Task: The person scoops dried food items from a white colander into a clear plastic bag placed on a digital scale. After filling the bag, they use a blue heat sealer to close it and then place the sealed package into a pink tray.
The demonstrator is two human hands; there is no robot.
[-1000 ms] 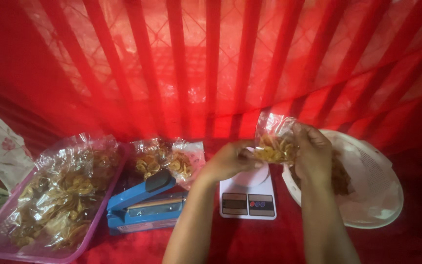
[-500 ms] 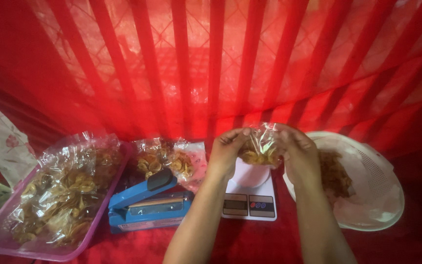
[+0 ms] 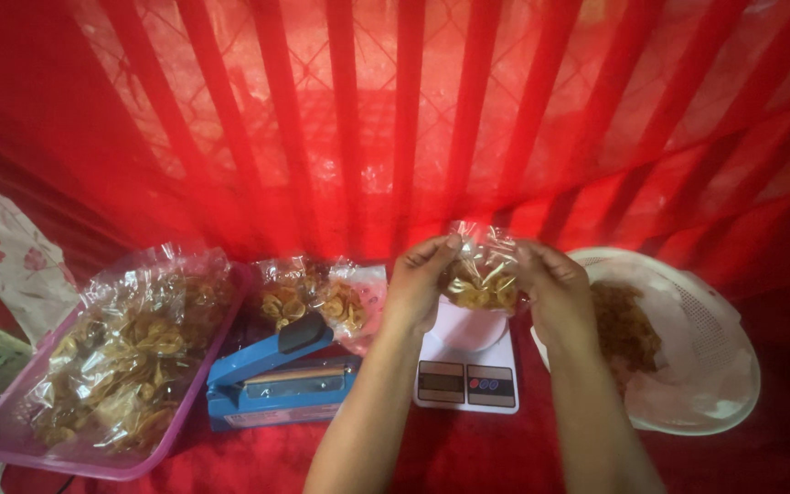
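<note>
A small clear plastic bag of yellow chips (image 3: 482,272) is held up between both hands, above a white digital kitchen scale (image 3: 468,366). My left hand (image 3: 418,285) pinches the bag's left top edge. My right hand (image 3: 555,288) grips its right side. The bag hangs just over the scale's platform, and I cannot tell if it touches it.
A blue impulse heat sealer (image 3: 276,377) lies left of the scale. Sealed chip bags (image 3: 322,297) rest behind it. A pink tray (image 3: 11,439) heaped with filled bags is at far left. A white basket (image 3: 706,366) with loose chips sits at right. Red cloth covers everything.
The bag and both hands have moved left from over the basket's edge to above the scale, and both hands now hold the bag closer together.
</note>
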